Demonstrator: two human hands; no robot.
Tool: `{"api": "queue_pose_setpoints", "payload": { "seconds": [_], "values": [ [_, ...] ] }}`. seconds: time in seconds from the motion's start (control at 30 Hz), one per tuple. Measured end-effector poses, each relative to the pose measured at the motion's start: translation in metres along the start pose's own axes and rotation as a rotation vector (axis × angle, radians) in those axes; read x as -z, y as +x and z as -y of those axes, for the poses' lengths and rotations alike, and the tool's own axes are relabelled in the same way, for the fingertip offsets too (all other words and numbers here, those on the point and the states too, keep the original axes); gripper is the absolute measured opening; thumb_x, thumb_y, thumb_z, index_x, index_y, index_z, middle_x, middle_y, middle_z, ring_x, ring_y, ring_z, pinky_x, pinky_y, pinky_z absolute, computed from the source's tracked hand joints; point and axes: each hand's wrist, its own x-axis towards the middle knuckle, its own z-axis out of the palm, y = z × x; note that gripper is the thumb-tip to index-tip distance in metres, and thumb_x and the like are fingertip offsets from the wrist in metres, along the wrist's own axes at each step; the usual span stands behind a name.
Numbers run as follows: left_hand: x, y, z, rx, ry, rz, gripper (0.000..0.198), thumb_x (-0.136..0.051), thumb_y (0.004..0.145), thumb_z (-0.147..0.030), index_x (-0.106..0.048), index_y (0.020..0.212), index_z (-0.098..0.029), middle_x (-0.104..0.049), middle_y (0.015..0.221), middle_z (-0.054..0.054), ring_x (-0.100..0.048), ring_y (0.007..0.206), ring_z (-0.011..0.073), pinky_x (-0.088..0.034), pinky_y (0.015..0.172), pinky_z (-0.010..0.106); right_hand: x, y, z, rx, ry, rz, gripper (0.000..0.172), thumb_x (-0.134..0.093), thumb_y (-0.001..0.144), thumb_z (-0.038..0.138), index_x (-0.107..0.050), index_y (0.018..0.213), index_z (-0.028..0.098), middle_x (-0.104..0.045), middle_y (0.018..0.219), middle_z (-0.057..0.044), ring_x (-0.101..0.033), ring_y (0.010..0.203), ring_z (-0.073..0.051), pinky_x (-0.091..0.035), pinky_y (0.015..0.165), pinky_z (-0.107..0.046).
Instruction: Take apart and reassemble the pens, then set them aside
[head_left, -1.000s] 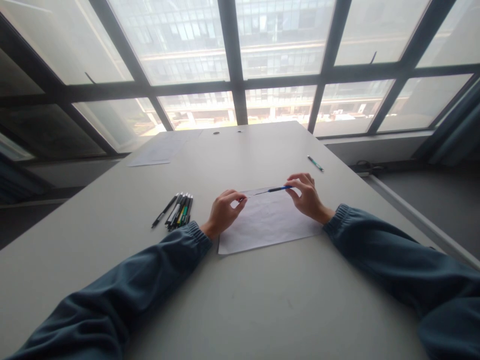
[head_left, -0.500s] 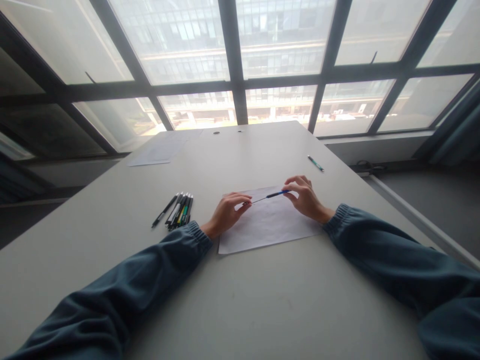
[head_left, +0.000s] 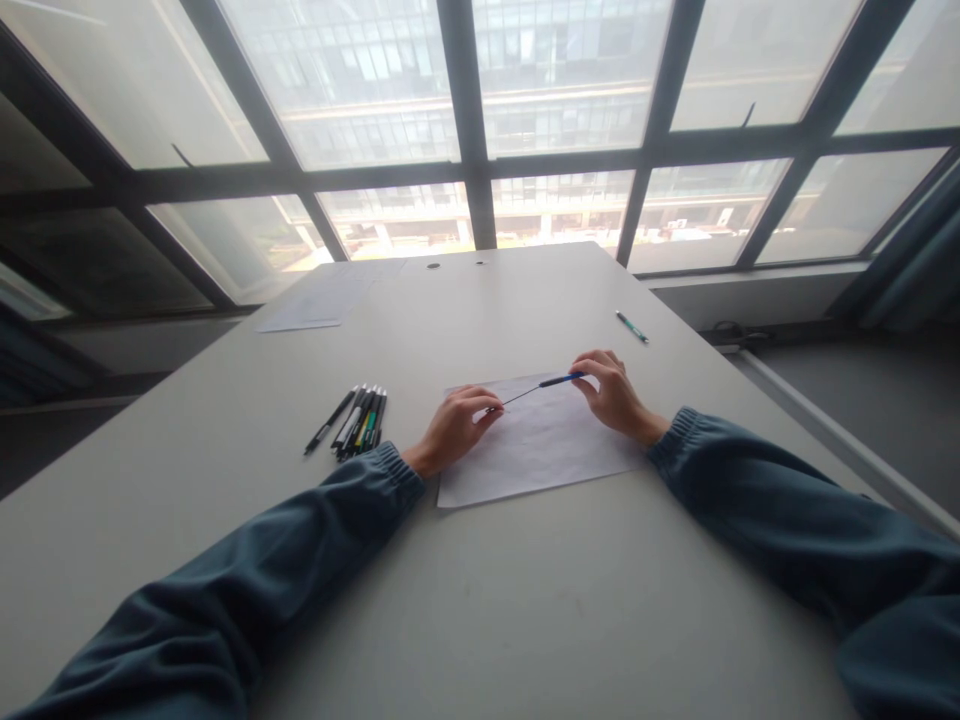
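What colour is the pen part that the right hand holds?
Blue, seen in the head view: the pen at the right hand.

bright hazy backlight from the windows, soft shadows, wide-angle bending at edges

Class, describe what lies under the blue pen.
Under the blue pen lies a white sheet on the table. The right hand pinches the pen; the sheet's part beneath the left hand is covered.
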Motion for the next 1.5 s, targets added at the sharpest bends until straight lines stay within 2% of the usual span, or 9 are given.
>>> {"api": "queue_pose_setpoints", "payload": {
  "seconds": [0.2, 0.3, 0.6, 0.77, 1.0, 1.13, 1.3, 1.4, 1.5],
  "values": [
    [0.003, 0.0, -0.001, 0.08, 0.033, -0.155, 0.013, -0.061, 0.095, -0.028, -0.071, 0.092, -0.02, -0.073, 0.096, 0.006, -0.065, 0.092, 0.02, -0.052, 0.087, 0.036, -0.005, 0.001, -0.015, -0.162, 0.087, -0.089, 0.007, -0.064, 0.088, 0.019, -0.069, 0.091, 0.021, -0.067, 0.101, -0.008, -0.058, 0.099, -0.027, -0.048, 0.091, -0.045],
    [0.004, 0.001, -0.003, 0.071, 0.016, -0.174, 0.014, -0.061, 0.096, -0.029, -0.071, 0.092, -0.02, -0.072, 0.095, 0.006, -0.065, 0.092, 0.0197, -0.052, 0.087, 0.036, -0.007, 0.0, -0.019, -0.207, 0.078, -0.085, 0.007, -0.064, 0.089, 0.022, -0.07, 0.092, 0.022, -0.067, 0.102, -0.008, -0.057, 0.099, -0.027, -0.047, 0.091, -0.046],
    [0.0, 0.0, -0.005, -0.078, -0.064, 0.141, 0.017, -0.058, 0.097, -0.028, -0.072, 0.095, -0.02, -0.072, 0.099, 0.008, -0.065, 0.093, 0.0185, -0.053, 0.087, 0.033, -0.007, -0.003, -0.009, -0.048, -0.113, 0.167, 0.01, -0.066, 0.092, 0.024, -0.076, 0.096, 0.024, -0.066, 0.1, -0.008, -0.054, 0.101, -0.027, -0.039, 0.089, -0.044],
    [0.002, 0.0, -0.006, -0.084, -0.076, 0.224, 0.019, -0.056, 0.098, -0.029, -0.073, 0.096, -0.021, -0.072, 0.101, 0.008, -0.065, 0.096, 0.0189, -0.053, 0.089, 0.033, -0.007, -0.003, -0.008, 0.047, -0.156, 0.268, 0.012, -0.068, 0.092, 0.024, -0.078, 0.099, 0.026, -0.065, 0.096, -0.007, -0.054, 0.096, -0.025, -0.037, 0.084, -0.04],
    [0.004, 0.0, -0.008, -0.083, -0.092, 0.241, 0.017, -0.058, 0.097, -0.028, -0.074, 0.095, -0.023, -0.071, 0.102, 0.007, -0.065, 0.096, 0.0183, -0.053, 0.088, 0.031, -0.009, -0.005, -0.008, 0.06, -0.176, 0.304, 0.017, -0.065, 0.093, 0.022, -0.078, 0.102, 0.029, -0.065, 0.098, -0.007, -0.054, 0.095, -0.024, -0.035, 0.083, -0.04],
    [0.004, 0.0, -0.009, -0.103, -0.098, 0.189, 0.018, -0.057, 0.098, -0.028, -0.073, 0.096, -0.021, -0.07, 0.102, 0.008, -0.066, 0.094, 0.0178, -0.053, 0.086, 0.031, -0.008, -0.005, -0.005, 0.033, -0.136, 0.259, 0.021, -0.064, 0.093, 0.019, -0.077, 0.107, 0.028, -0.067, 0.1, -0.007, -0.056, 0.097, -0.025, -0.037, 0.087, -0.041],
    [0.005, 0.001, -0.009, -0.044, -0.037, 0.01, 0.02, -0.055, 0.099, -0.031, -0.072, 0.096, -0.02, -0.069, 0.093, 0.007, -0.064, 0.086, 0.0167, -0.052, 0.082, 0.031, -0.003, -0.002, 0.002, 0.055, -0.063, 0.122, 0.019, -0.059, 0.095, 0.019, -0.074, 0.106, 0.023, -0.069, 0.098, -0.007, -0.059, 0.095, -0.024, -0.04, 0.089, -0.042],
    [0.006, 0.001, -0.007, 0.017, 0.02, -0.079, 0.019, -0.055, 0.099, -0.031, -0.071, 0.096, -0.021, -0.068, 0.09, 0.005, -0.063, 0.086, 0.0176, -0.051, 0.082, 0.033, -0.002, -0.002, 0.008, 0.13, -0.032, 0.121, 0.017, -0.059, 0.096, 0.02, -0.073, 0.103, 0.022, -0.07, 0.096, -0.007, -0.059, 0.092, -0.023, -0.041, 0.088, -0.041],
    [0.005, 0.0, -0.003, 0.057, 0.067, -0.087, 0.018, -0.056, 0.098, -0.03, -0.072, 0.095, -0.021, -0.069, 0.091, 0.005, -0.062, 0.089, 0.0187, -0.051, 0.083, 0.033, -0.002, -0.003, 0.013, 0.216, -0.001, 0.175, 0.014, -0.06, 0.096, 0.023, -0.074, 0.098, 0.022, -0.069, 0.094, -0.007, -0.058, 0.09, -0.022, -0.043, 0.085, -0.039]
  ]
}}
